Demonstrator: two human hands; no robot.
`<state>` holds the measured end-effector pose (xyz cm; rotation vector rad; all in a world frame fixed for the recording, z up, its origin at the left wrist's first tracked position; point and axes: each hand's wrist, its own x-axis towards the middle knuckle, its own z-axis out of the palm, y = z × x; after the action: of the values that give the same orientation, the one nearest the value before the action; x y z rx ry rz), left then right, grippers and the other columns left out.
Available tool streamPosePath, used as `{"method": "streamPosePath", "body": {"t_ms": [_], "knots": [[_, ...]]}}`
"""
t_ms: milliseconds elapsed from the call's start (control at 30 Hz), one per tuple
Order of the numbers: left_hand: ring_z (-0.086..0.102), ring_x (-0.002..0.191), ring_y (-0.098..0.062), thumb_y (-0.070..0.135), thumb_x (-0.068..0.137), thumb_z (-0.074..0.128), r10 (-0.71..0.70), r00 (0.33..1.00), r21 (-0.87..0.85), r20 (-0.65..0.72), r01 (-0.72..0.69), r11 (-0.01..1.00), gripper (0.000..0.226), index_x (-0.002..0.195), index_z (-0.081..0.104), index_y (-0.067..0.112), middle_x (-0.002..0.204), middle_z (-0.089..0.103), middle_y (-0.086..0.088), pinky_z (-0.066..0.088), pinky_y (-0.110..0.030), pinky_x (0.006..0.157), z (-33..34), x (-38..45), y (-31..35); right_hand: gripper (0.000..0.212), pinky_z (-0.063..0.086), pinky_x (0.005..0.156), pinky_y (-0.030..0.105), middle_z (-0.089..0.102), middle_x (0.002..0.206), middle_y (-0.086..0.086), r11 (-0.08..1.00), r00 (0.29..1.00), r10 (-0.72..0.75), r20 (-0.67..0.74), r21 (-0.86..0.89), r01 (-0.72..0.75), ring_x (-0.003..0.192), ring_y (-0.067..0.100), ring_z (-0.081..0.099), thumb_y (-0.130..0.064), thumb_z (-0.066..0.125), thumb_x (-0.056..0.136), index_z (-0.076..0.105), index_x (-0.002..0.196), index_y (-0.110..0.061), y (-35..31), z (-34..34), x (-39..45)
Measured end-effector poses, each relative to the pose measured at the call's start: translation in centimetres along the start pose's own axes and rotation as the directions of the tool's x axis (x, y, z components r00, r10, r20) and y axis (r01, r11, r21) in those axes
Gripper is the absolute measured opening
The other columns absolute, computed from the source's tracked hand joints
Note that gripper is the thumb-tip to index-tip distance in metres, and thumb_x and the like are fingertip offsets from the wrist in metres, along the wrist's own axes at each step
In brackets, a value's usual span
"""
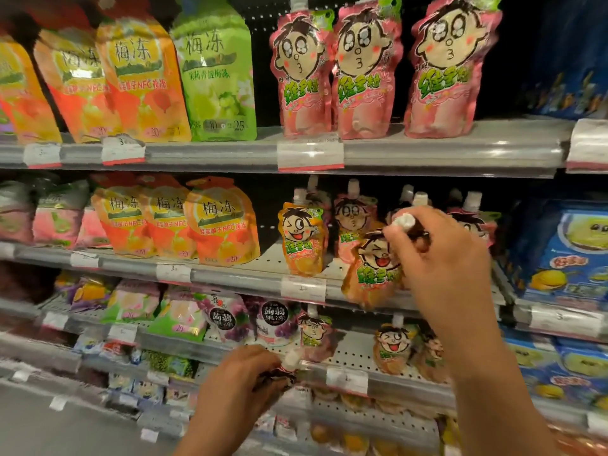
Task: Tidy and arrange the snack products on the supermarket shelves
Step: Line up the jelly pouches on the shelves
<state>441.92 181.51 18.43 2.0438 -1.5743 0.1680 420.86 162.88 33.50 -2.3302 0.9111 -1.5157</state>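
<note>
The right hand [441,258] is up at the middle shelf [230,274]. Its fingers curl round the top of an orange pouch [371,268], right by the white cap [405,221]. The pouch hangs down below the hand, tilted, with its bottom over the front edge of that shelf. It has a laughing cartoon face on it (the picture is a bit blurry here). Just to the left, another orange pouch [302,238] stands upright on the same shelf. More pouches stand behind the hand, near the back of the shelf.

The left hand [243,376] is lower down, at the front edge of the next shelf [378,373]. Its fingers are curled round a dark, crinkly pouch top [279,376] with a white cap [292,358] poking out above them. The rest of that pouch is hidden by the hand.

On the top shelf [444,149], three pink pouches [365,67] stand in a row toward the right end.
</note>
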Motion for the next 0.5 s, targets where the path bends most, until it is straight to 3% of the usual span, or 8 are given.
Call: {"method": "streamPosePath", "body": {"t_ms": [100, 200, 300, 433, 500], "knots": [[0.062, 0.101, -0.014, 0.022, 0.06, 0.097, 0.003, 0.999, -0.043, -0.032, -0.004, 0.999, 0.039, 0.077, 0.063, 0.032, 0.113, 0.065, 0.02, 0.046, -0.021, 0.073, 0.4, 1.3, -0.5, 0.014, 0.046, 0.064, 0.031, 0.062, 0.073, -0.014, 0.996, 0.984, 0.047, 0.17, 0.065, -0.059, 0.067, 0.004, 0.06, -0.04, 0.063, 0.094, 0.066, 0.091, -0.027, 1.0, -1.4, -2.2], [0.057, 0.119, -0.032, 0.018, 0.065, 0.094, 0.042, 0.999, -0.031, -0.009, -0.042, 0.999, 0.03, 0.075, 0.067, 0.026, 0.138, 0.061, 0.0, 0.051, -0.047, 0.091, 0.3, 3.6, -0.9, 0.017, 0.046, 0.062, 0.032, 0.061, 0.072, -0.01, 0.991, 0.927, 0.127, 0.352, -0.001, -0.135, 0.068, 0.006, 0.059, -0.041, 0.062, 0.093, 0.064, 0.086, -0.026, 2.5, -0.9, -5.0], [0.044, 0.14, -0.033, 0.025, 0.067, 0.092, 0.135, 0.99, -0.017, 0.029, -0.135, 0.991, 0.032, 0.073, 0.062, 0.032, 0.152, 0.049, -0.001, 0.042, -0.055, 0.106, 0.5, 5.6, -1.8, 0.02, 0.043, 0.057, 0.035, 0.059, 0.067, -0.005, 0.981, 0.885, 0.194, 0.424, -0.097, -0.169, 0.064, 0.009, 0.057, -0.042, 0.062, 0.095, 0.057, 0.084, -0.025, 4.1, 1.0, -7.9], [0.031, 0.149, -0.031, 0.03, 0.068, 0.091, 0.274, 0.961, -0.03, 0.046, -0.273, 0.962, 0.046, 0.073, 0.046, 0.036, 0.159, 0.039, 0.0, 0.037, -0.056, 0.109, 1.3, 7.7, -3.9, 0.015, 0.045, 0.06, 0.035, 0.06, 0.068, -0.007, 0.946, 0.877, 0.289, 0.384, -0.253, -0.201, 0.064, 0.012, 0.056, -0.038, 0.059, 0.098, 0.06, 0.096, -0.023, 5.2, 4.6, -11.1], [0.029, 0.15, -0.03, 0.035, 0.069, 0.09, 0.307, 0.95, -0.03, 0.054, -0.306, 0.952, 0.05, 0.074, 0.04, 0.037, 0.16, 0.036, 0.004, 0.037, -0.058, 0.109, 1.8, 8.4, -5.3, 0.011, 0.043, 0.059, 0.028, 0.057, 0.065, -0.007, 0.924, 0.85, 0.351, 0.393, -0.289, -0.248, 0.06, 0.009, 0.054, -0.036, 0.058, 0.1, 0.057, 0.096, -0.026, 5.2, 6.3, -11.8]]}}
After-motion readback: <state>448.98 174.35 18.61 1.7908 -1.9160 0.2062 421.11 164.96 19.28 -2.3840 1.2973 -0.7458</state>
